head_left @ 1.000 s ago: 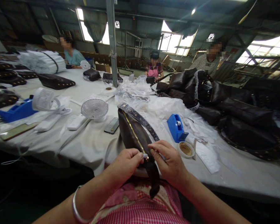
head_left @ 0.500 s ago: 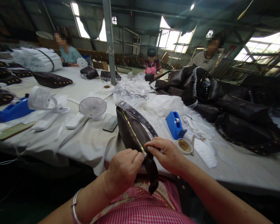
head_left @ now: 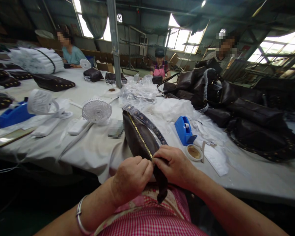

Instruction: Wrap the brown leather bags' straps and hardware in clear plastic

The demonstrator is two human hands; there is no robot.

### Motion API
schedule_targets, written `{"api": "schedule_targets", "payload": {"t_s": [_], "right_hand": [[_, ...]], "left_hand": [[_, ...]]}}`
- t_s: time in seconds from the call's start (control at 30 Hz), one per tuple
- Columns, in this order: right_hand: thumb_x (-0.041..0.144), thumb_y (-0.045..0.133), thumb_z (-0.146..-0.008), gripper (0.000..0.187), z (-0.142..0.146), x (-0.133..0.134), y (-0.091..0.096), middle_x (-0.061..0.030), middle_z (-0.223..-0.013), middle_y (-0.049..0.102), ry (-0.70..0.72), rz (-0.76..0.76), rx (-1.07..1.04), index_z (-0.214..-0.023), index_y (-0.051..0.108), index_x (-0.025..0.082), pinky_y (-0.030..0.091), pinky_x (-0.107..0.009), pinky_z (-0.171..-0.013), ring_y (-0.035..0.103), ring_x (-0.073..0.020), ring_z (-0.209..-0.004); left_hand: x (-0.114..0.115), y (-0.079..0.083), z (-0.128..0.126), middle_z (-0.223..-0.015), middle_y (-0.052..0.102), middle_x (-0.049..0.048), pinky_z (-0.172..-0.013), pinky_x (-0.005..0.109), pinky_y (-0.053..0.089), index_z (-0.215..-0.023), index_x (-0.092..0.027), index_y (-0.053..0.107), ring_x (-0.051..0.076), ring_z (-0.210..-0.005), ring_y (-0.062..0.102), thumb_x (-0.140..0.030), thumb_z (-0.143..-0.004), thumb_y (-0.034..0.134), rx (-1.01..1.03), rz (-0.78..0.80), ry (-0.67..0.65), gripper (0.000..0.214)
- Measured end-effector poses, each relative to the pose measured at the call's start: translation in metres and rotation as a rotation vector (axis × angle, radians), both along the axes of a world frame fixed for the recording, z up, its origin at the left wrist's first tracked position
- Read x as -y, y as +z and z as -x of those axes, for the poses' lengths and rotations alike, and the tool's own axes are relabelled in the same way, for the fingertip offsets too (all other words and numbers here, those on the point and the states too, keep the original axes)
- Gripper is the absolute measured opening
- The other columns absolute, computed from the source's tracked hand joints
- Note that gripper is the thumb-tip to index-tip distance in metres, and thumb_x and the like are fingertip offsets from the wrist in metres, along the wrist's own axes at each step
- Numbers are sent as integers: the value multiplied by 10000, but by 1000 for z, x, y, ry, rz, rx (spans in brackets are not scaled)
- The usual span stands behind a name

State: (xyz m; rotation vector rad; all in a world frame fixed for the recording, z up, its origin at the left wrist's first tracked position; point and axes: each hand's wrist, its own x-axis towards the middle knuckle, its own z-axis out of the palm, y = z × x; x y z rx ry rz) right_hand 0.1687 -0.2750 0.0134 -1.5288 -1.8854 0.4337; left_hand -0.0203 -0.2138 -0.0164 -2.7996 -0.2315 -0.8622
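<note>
A dark brown leather handbag point(head_left: 132, 139) lies on the table's front edge, its gold zipper point(head_left: 140, 137) running towards me. My left hand point(head_left: 132, 173) is closed in a pinch at the near end of the zipper. Close against it, my right hand point(head_left: 175, 164) pinches the bag's near end from the right. What lies between the fingertips is mostly hidden. A dark leather strip point(head_left: 162, 186) hangs below the hands towards my lap. Along the bag's right side runs a studded strap point(head_left: 147, 122) wrapped in clear plastic.
Right of the bag stand a blue tape dispenser point(head_left: 184, 131) and a tape roll point(head_left: 194, 152). Dark bags point(head_left: 258, 131) are heaped farther right. A white fan point(head_left: 96, 110) and a blurred-out phone point(head_left: 116, 128) are on the left. Co-workers sit across the table.
My right fingers have moved down and in, closing up against my left hand at the zipper's end. The bag stays nearly in place.
</note>
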Motion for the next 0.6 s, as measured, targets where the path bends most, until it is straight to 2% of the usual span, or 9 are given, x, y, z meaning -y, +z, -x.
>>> {"api": "schedule_targets", "payload": {"t_s": [0.1, 0.2, 0.33, 0.47, 0.53, 0.6], "right_hand": [[141, 590, -807, 143, 3, -3, -2, -2, -666, 654, -181, 192, -171, -706, 688, 168, 433, -264, -622, 584, -140, -643], [167, 601, -752, 134, 4, -7, -3, 30, -568, 578, -290, 374, -410, -623, 638, 160, 390, -237, -548, 511, -113, -558], [202, 607, -717, 147, 4, -11, -4, 65, -502, 478, -339, 448, -572, -576, 582, 166, 329, -222, -489, 407, -86, -494], [212, 612, -753, 169, 4, -8, -5, 35, -534, 552, -307, 338, -427, -591, 614, 162, 372, -232, -513, 478, -105, -524], [225, 605, -809, 203, 1, -5, -4, 17, -571, 597, -281, 184, -302, -619, 638, 163, 402, -241, -542, 526, -117, -553], [228, 588, -871, 183, -7, -3, -3, 0, -649, 648, -239, -6, -217, -729, 687, 167, 444, -247, -588, 573, -126, -599]], "left_hand": [[0, 1, -1, -691, 566, 18, -491, 377, 347, -946, -108, 603, 206, -577, 494, -152, -949, 488, -9, -15, -8, 123], [-1, 0, -2, -686, 565, 14, -480, 377, 344, -943, -107, 604, 204, -569, 489, -148, -937, 512, -6, -21, -18, 101], [-2, -1, -3, -690, 562, 9, -479, 375, 349, -935, -120, 608, 203, -574, 486, -164, -940, 517, -19, -25, -23, 101], [-2, -1, -2, -686, 557, 7, -483, 373, 348, -926, -123, 612, 202, -579, 483, -165, -936, 523, -17, -22, -17, 98], [-3, 0, -2, -676, 548, 5, -483, 373, 336, -908, -126, 611, 202, -576, 477, -161, -924, 542, -9, -26, -22, 79], [-3, 0, -2, -673, 543, 2, -483, 371, 321, -900, -127, 610, 198, -572, 471, -156, -911, 564, -5, -26, -32, 55]]}}
